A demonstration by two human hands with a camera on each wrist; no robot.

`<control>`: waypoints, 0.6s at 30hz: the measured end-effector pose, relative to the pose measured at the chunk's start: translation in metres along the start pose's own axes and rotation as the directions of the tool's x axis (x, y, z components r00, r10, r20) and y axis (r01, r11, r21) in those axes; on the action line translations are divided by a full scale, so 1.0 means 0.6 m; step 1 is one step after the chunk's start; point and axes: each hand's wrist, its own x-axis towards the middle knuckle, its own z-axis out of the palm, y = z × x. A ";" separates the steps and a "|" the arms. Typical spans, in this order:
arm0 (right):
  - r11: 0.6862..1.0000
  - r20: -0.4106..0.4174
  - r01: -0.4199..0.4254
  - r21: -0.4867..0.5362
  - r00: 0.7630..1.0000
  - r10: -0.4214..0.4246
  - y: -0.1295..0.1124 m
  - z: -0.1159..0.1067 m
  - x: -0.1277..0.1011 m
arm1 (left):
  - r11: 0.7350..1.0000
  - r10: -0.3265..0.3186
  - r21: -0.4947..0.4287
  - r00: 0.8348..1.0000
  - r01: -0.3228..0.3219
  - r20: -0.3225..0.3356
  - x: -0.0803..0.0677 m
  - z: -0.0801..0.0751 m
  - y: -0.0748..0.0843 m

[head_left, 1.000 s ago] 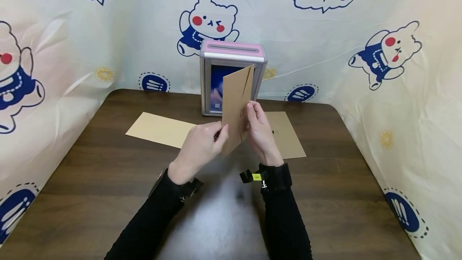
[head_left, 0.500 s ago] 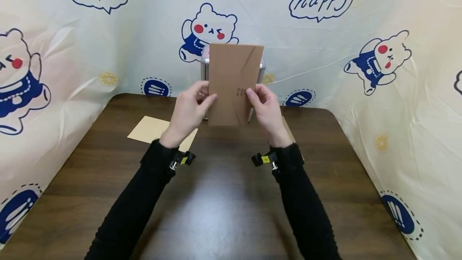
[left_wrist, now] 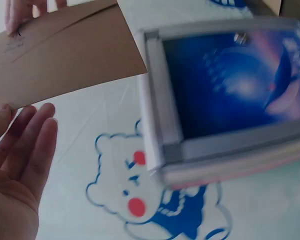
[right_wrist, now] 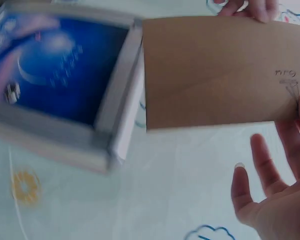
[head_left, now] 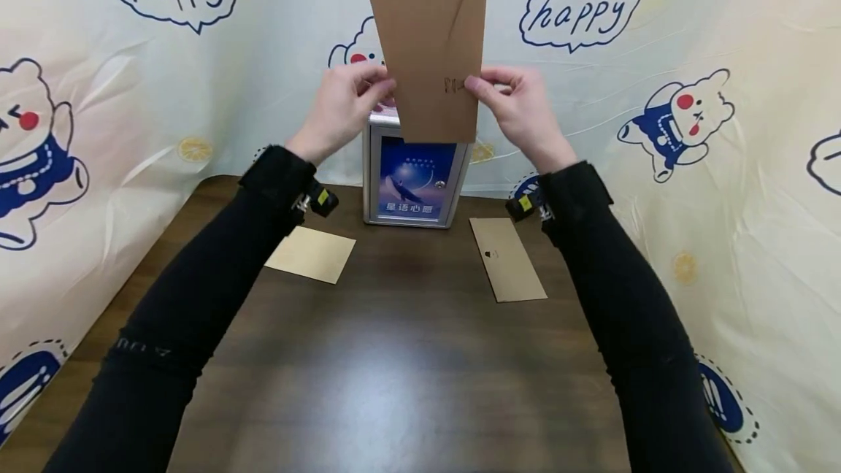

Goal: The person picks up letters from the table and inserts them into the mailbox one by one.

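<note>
A brown kraft envelope [head_left: 430, 50] is held up in the air by both hands, over the top of a silver-framed box [head_left: 371, 181] with a blue picture front. My left hand [head_left: 342, 108] pinches its left edge between thumb and fingers. On the opposite edge, near a small dark printed mark, my right hand [head_left: 522, 112] pinches it. In the right wrist view the envelope [right_wrist: 205, 70] shows its flat brown face beside the box, with several fingers spread below its edge. The envelope hides the box's pink slotted top in the head view.
One pale envelope [head_left: 312, 254] lies on the dark wooden table [head_left: 388, 356] to the left, partly behind the left sleeve. Another kraft envelope [head_left: 507, 261] lies to the right. A patterned cloth [head_left: 263, 86] with cartoon bears hangs around the back and sides.
The envelope has turned from nearly edge-on to face-on. Both hands have lifted it from in front of the box to above it and moved apart, and the box front has come into view.
</note>
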 end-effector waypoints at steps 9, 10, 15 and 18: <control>0.992 -0.040 0.058 -0.109 0.997 -0.063 -0.022 -0.034 0.076 | 0.982 -0.016 0.187 1.000 0.015 0.006 0.084 -0.043 0.023; 0.992 -0.048 0.058 -0.115 0.997 -0.064 -0.023 -0.035 0.082 | 0.981 -0.021 0.194 1.000 0.020 0.004 0.092 -0.046 0.024; 0.993 -0.057 0.045 -0.110 0.997 -0.052 -0.015 -0.024 0.108 | 0.968 -0.030 0.249 0.999 0.035 -0.025 0.115 -0.050 0.009; 0.995 -0.064 0.038 -0.095 0.997 -0.045 0.002 -0.011 0.121 | 0.964 -0.031 0.261 0.999 0.042 -0.045 0.120 -0.043 -0.007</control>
